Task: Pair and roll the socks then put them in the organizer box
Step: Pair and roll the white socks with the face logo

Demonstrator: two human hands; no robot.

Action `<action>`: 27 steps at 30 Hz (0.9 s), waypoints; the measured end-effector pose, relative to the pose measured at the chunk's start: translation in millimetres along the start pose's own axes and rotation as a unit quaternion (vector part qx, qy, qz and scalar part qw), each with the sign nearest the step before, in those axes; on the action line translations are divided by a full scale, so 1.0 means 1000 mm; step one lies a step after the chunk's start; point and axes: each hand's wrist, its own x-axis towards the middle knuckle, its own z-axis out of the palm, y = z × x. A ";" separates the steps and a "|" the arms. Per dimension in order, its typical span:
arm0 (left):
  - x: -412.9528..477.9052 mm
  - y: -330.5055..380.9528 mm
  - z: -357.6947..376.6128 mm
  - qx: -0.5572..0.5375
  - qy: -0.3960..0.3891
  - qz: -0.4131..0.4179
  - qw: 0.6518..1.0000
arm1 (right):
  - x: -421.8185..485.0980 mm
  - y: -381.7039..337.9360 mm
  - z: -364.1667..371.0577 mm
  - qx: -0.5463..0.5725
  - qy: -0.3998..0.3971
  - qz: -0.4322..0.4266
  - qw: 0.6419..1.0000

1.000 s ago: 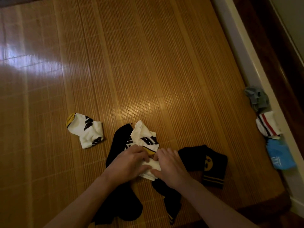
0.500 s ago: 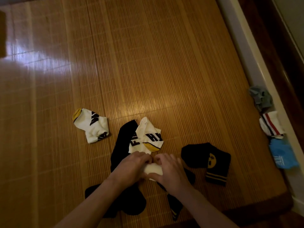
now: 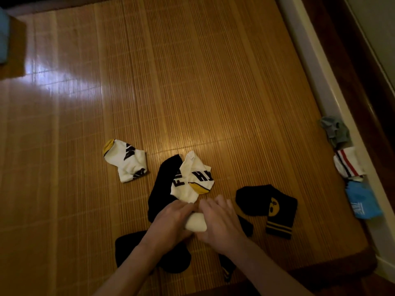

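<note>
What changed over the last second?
The left hand and right hand kept gripping the white sock and rolled its near end from a flat fold into a tight roll. The other white sock, black socks and rolled pairs by the edge stayed put.

I see only the near end of the white rolled cotton sock [image 3: 196,225]. The left hand [image 3: 171,218] curls round the rest and the right hand [image 3: 222,226] covers it. The right fingers [image 3: 213,202] are blurred, so I can't tell the grip. The left forearm hides the middle of the long black sock [image 3: 162,186]. The blue object [image 3: 3,35] at far left is cut by the edge. The print on the blue folded sock [image 3: 361,201] at right is too small to read.
</note>
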 end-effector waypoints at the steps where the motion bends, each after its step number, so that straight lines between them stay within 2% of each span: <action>1: -0.002 0.004 -0.005 0.007 0.002 0.001 1.000 | -0.004 -0.002 -0.005 0.019 -0.003 0.012 1.000; 6: 0.009 0.022 -0.033 0.072 -0.001 0.057 0.996 | -0.011 -0.004 -0.040 0.089 -0.095 0.042 0.991; 8: 0.023 0.035 -0.042 0.090 0.007 0.102 0.991 | -0.010 0.004 -0.058 0.094 -0.096 0.045 0.990; 11: 0.051 0.054 -0.051 0.099 0.033 0.160 0.982 | -0.012 0.022 -0.080 0.112 -0.063 0.057 0.990; 14: 0.089 0.077 -0.054 0.101 0.046 0.208 0.972 | -0.016 0.047 -0.099 0.130 0.004 0.085 0.988; 19: 0.160 0.140 -0.044 0.118 0.030 0.248 0.961 | -0.028 0.109 -0.131 0.169 0.095 0.167 0.967; 21: 0.187 0.168 -0.036 0.112 0.012 0.215 0.970 | -0.029 0.136 -0.145 0.178 0.134 0.204 0.953; 22: 0.199 0.183 -0.032 0.071 0.009 0.176 0.982 | -0.028 0.149 -0.151 0.180 0.157 0.225 0.944; 24: 0.223 0.210 -0.022 -0.080 0.024 0.023 0.996 | -0.024 0.172 -0.162 0.183 0.203 0.283 0.919; 25: 0.235 0.222 -0.020 -0.189 0.018 -0.092 0.978 | -0.021 0.182 -0.167 0.183 0.226 0.312 0.905; 26: 0.248 0.234 -0.018 -0.303 0.000 -0.198 0.932 | -0.018 0.192 -0.172 0.180 0.250 0.333 0.892; 27: 0.261 0.242 -0.016 -0.406 -0.025 -0.271 0.872 | -0.014 0.200 -0.176 0.169 0.272 0.343 0.883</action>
